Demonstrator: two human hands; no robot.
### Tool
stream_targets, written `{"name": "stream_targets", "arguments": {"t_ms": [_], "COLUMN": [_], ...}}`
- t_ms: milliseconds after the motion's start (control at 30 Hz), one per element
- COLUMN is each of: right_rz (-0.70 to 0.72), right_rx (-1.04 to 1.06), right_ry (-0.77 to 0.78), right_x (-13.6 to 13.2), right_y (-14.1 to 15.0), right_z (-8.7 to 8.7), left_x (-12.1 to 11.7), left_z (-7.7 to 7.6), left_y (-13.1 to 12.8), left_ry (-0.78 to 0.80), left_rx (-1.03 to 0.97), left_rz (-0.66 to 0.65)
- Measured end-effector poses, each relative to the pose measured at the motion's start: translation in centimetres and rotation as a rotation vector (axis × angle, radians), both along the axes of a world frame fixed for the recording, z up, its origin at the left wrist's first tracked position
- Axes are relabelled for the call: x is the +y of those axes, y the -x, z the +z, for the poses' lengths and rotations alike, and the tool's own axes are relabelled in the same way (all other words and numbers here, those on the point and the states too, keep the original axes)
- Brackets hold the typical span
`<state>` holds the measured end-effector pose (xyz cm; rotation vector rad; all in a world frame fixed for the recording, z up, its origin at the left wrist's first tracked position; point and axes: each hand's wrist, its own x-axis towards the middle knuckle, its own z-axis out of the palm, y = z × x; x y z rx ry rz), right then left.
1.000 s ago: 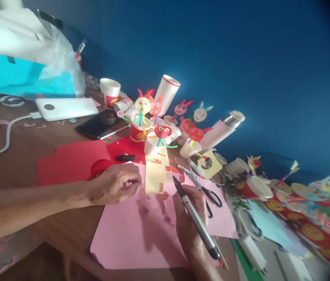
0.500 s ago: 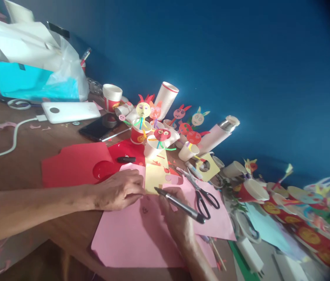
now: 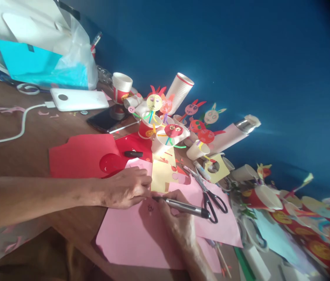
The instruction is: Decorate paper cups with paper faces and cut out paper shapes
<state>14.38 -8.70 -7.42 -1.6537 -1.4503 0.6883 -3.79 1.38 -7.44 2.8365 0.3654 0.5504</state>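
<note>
The left hand (image 3: 126, 188) lies curled on a sheet of pink paper (image 3: 129, 238), its fingertips pressed down and hidden, so whether it pinches anything cannot be told. Just to its right, the right hand (image 3: 173, 212) closes narrowly around a silver-and-black marker (image 3: 184, 207), with the tip just beside the left hand and above a small inked drawing (image 3: 150, 208). That drawing is the only mark visible on the pink paper so far. Ahead of the hands lie a yellow card (image 3: 161, 175), partly covered, and red paper (image 3: 79, 156) on the wooden surface (image 3: 21, 144). Finished paper-cup figures (image 3: 154, 117) stand farther ahead, and scissors (image 3: 211, 203) lie to the right of the right hand.
</note>
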Motion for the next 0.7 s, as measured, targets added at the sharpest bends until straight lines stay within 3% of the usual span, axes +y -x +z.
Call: {"name": "stream_targets", "arguments": {"t_ms": [133,700], "right_rz": [0.005,-0.053], "right_rx": [-0.064,0.004], "right_ry": [-0.007,0.001], "right_x": [0.11,0.13], "right_y": [0.07,0.54], "right_z": [-0.15,-0.37], "left_x": [-0.03,-0.17], "left_z": [-0.15,-0.14], "left_y": [-0.08,-0.11], "left_ry": [-0.034,-0.065], "left_rx": [-0.019,0.031], "left_rz": [-0.004,0.003]}}
